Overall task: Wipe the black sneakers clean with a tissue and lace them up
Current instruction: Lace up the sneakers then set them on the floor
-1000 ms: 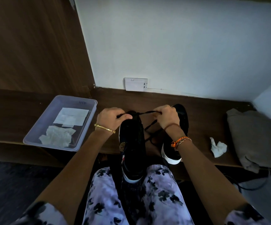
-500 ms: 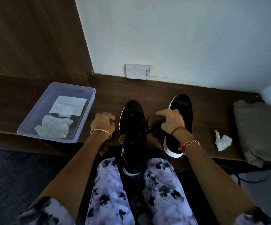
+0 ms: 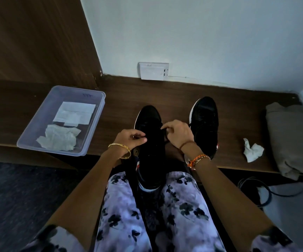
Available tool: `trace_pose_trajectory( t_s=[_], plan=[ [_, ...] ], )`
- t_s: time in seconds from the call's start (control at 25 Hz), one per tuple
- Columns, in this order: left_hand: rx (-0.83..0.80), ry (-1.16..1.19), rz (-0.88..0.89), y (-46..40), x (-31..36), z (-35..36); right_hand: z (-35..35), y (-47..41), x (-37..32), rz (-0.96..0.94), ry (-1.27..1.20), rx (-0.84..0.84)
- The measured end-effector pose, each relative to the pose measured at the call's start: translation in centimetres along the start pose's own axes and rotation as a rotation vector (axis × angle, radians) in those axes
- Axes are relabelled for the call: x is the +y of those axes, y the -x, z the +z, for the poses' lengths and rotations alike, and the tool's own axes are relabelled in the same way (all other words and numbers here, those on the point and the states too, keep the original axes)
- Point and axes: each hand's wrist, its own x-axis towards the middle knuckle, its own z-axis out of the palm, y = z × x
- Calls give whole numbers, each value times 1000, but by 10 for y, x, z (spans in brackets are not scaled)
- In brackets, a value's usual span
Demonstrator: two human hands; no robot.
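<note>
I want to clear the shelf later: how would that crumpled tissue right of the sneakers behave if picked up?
The crumpled tissue looks thin and creased, so probably very light and floppy. It would likely squash under fingers, not roll, and could tear if tugged.

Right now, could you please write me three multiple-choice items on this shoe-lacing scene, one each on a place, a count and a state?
1. Where does the crumpled white tissue outside the tray lie?
A in the tray
B on the dark wooden bench, right of the sneakers
C on a knee

2. How many black white-soled sneakers show?
A one
B two
C three

3. What is the left hand doing?
A lying flat
B pinching at the nearer sneaker's lace
C holding tissue

Answers: 1 B, it lies beside the folded grey cloth; 2 B, the second stands behind the right hand; 3 B, fingers curled over the lacing.
</note>
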Motion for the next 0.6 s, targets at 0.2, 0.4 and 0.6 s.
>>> trace_pose_trajectory(
  t_s=[0.2,0.4,0.6],
  plan=[
    [-57,-51,9,3,4,-1,-9,7,3,12,-44,25],
    [-61,-205,46,6,18,-2,-20,13,7,21,-71,61],
    [-74,-300,51,11,24,-4,-28,20,11,29,-64,64]
  ],
)
